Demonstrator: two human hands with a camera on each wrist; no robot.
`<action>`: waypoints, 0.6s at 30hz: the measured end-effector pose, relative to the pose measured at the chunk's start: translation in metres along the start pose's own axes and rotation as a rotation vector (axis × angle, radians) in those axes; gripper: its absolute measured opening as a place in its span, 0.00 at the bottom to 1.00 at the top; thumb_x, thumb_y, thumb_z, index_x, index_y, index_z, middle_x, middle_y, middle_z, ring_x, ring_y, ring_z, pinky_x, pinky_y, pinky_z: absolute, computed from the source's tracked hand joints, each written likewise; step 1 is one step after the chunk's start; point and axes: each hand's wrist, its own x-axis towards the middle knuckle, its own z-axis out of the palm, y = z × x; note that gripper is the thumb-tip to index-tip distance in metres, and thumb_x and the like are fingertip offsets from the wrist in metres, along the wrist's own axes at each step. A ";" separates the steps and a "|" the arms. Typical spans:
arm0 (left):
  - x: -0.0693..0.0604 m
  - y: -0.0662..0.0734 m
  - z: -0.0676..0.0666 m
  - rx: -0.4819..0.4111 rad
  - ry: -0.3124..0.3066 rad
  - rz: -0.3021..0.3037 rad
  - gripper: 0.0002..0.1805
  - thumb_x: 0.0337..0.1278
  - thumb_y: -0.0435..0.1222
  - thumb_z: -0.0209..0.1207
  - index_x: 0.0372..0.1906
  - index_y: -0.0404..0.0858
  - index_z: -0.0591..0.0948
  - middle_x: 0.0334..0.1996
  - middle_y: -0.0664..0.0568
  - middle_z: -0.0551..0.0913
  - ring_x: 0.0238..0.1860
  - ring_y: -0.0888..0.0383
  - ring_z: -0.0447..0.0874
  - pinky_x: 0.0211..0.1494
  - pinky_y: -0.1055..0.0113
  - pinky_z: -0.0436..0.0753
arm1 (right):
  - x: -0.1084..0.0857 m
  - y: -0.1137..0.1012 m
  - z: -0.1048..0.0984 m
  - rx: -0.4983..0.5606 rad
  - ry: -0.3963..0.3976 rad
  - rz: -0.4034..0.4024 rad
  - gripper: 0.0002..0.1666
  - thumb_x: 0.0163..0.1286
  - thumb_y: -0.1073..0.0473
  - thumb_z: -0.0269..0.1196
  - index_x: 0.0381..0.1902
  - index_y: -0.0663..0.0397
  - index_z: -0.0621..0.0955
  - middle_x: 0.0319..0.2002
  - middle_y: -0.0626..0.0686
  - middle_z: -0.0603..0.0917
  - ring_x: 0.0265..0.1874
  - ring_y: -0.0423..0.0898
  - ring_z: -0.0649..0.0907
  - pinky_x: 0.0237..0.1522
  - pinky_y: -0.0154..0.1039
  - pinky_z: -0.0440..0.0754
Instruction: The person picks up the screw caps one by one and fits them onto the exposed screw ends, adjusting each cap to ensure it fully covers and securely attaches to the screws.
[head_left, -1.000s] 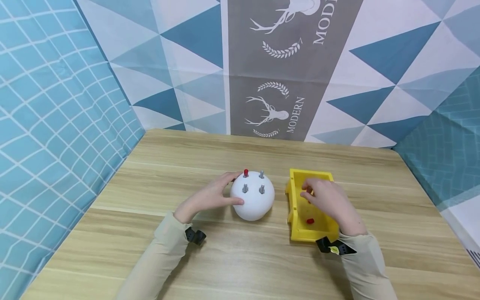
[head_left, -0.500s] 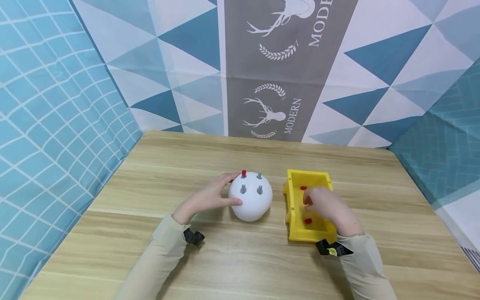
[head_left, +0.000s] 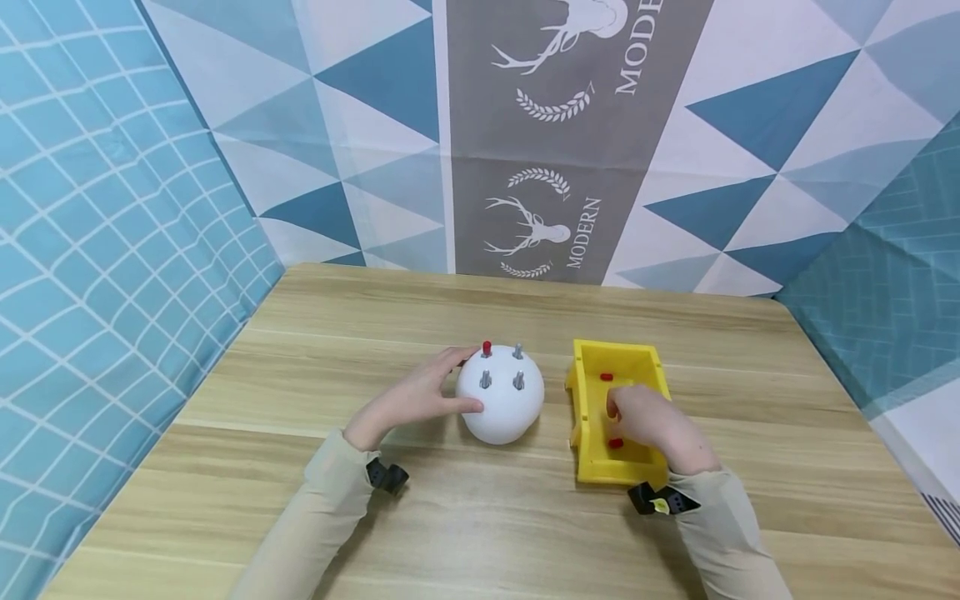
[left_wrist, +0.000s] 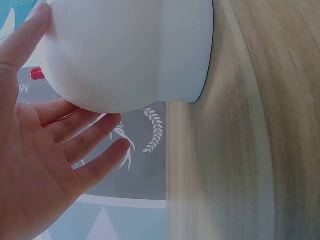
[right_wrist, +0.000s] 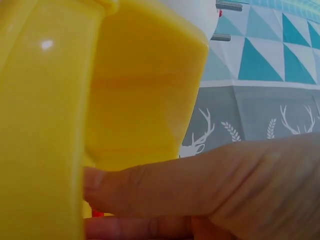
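A white dome point(head_left: 501, 417) with several upright threaded metal studs point(head_left: 518, 380) stands on the table. One back stud carries a red cap point(head_left: 487, 347). My left hand point(head_left: 422, 392) holds the dome's left side, thumb at the front and fingers at the back; in the left wrist view, the outer fingers spread loosely along it. My right hand point(head_left: 648, 421) reaches into a yellow bin point(head_left: 587, 421), thumb and fingers drawn together. Between them a bit of another red cap point(right_wrist: 97, 214) shows in the right wrist view, mostly hidden. Two loose caps, one far point(head_left: 606, 377) and one near point(head_left: 616, 443), lie in the bin.
The yellow bin's raised walls surround my right hand, close to the right of the dome. Wood-grain table point(head_left: 450, 533) extends around both. A patterned cloth point(head_left: 397, 108) hangs behind the table's far edge, with blue tile-pattern cloth point(head_left: 112, 250) on the left.
My right hand has lowered slightly toward the near part of the bin, its fingers closing together and the far cap coming into sight. My left hand stays on the dome. The head view shifts a little.
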 end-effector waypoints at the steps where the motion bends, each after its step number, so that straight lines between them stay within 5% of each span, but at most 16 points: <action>1: 0.000 0.000 0.000 0.000 -0.002 -0.001 0.47 0.40 0.61 0.62 0.68 0.52 0.59 0.61 0.54 0.67 0.62 0.55 0.65 0.63 0.49 0.64 | 0.000 0.000 0.000 0.001 -0.005 0.006 0.08 0.53 0.65 0.64 0.31 0.60 0.75 0.23 0.50 0.73 0.22 0.45 0.70 0.25 0.35 0.67; 18: -0.001 0.001 0.000 -0.004 -0.006 -0.029 0.46 0.40 0.61 0.62 0.68 0.54 0.59 0.62 0.54 0.66 0.63 0.55 0.64 0.63 0.48 0.64 | 0.002 -0.007 0.011 -0.052 -0.044 0.011 0.10 0.44 0.70 0.64 0.25 0.57 0.73 0.21 0.50 0.72 0.24 0.46 0.71 0.28 0.37 0.68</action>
